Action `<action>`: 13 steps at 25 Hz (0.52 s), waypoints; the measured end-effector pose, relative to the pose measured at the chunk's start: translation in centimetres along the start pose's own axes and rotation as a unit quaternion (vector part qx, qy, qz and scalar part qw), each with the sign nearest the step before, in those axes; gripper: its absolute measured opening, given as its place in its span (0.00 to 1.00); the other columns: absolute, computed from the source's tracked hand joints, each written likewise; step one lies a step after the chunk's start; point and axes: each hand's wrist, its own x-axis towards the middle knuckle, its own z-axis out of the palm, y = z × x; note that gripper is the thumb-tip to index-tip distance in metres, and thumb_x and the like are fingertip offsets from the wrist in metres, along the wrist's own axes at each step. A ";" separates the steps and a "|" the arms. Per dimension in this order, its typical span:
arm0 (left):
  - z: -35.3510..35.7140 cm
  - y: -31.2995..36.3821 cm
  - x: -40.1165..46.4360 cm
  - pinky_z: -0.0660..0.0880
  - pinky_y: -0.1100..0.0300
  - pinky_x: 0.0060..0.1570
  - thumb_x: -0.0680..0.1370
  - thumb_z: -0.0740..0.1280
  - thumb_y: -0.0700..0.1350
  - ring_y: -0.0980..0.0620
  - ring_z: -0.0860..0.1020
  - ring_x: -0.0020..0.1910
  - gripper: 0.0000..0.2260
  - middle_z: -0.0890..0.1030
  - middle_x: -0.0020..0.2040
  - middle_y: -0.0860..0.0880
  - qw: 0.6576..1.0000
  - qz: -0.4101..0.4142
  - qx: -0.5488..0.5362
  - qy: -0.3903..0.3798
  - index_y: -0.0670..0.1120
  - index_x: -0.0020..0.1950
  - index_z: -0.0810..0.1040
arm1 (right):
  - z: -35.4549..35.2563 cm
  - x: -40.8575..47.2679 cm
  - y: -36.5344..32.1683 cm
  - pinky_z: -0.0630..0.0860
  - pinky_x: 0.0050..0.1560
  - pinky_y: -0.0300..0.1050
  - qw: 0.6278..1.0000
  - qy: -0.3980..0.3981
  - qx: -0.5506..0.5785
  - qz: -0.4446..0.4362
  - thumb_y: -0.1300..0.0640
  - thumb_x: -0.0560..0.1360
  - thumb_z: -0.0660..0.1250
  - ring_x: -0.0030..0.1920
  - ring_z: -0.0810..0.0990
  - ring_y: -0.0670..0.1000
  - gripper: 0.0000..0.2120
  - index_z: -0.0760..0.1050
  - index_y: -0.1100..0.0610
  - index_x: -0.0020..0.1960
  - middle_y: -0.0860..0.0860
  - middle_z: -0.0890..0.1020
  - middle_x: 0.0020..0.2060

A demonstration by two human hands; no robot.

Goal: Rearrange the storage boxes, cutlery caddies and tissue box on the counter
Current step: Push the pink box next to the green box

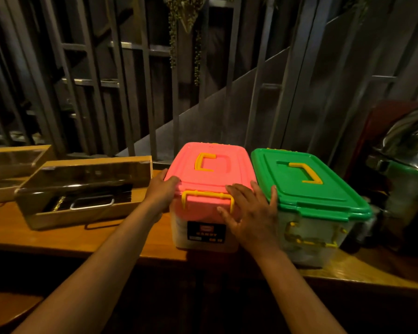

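Pink box (pixel 215 182) on the desk (pixel 82 239) at 12 o'clock, long axis 6-to-12, green box (pixel 307 189) tight against it at 3. My left hand (pixel 163 190) grips its 9 o'clock lid edge. My right hand (pixel 249 210) lies flat, fingers spread, on the 4 o'clock corner.

Restaurant service area: wooden counter (pixel 65 239), cutlery caddies (pixel 87 189), steel chafing dish (pixel 405 145), staircase (pixel 203 112) behind.

Single head-worn wide-angle view, facing forward and down, close over counter (pixel 87 239)
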 end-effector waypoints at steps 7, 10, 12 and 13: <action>-0.6 0.2 -1.0 0.76 0.41 0.57 0.79 0.57 0.52 0.41 0.75 0.61 0.24 0.74 0.68 0.44 0.996 0.027 0.084 0.005 0.51 0.75 0.64 | 0.2 -0.1 -0.3 0.56 0.71 0.66 1.000 0.005 0.014 0.012 0.35 0.74 0.59 0.70 0.69 0.58 0.25 0.72 0.45 0.66 0.46 0.78 0.64; -2.1 0.3 -2.5 0.78 0.42 0.56 0.79 0.57 0.55 0.45 0.78 0.56 0.18 0.80 0.59 0.46 0.991 0.068 0.113 -0.015 0.51 0.67 0.74 | 0.4 -0.2 -0.5 0.56 0.71 0.66 0.999 0.016 0.022 0.017 0.34 0.73 0.59 0.70 0.69 0.58 0.26 0.73 0.46 0.65 0.47 0.78 0.64; -4.1 -0.1 -4.2 0.79 0.46 0.53 0.77 0.62 0.58 0.51 0.80 0.53 0.16 0.82 0.53 0.53 0.987 0.102 0.118 -0.041 0.55 0.60 0.79 | 0.3 0.0 -1.3 0.55 0.71 0.66 0.998 0.028 0.030 0.050 0.34 0.72 0.59 0.70 0.69 0.58 0.26 0.75 0.46 0.63 0.48 0.79 0.63; -5.5 -0.6 -4.9 0.79 0.50 0.51 0.76 0.64 0.57 0.55 0.79 0.52 0.15 0.82 0.52 0.56 0.981 0.124 0.141 -0.051 0.57 0.60 0.80 | 0.2 0.1 -2.4 0.55 0.71 0.67 0.997 0.034 0.038 0.066 0.34 0.72 0.59 0.70 0.69 0.57 0.25 0.75 0.46 0.63 0.48 0.79 0.64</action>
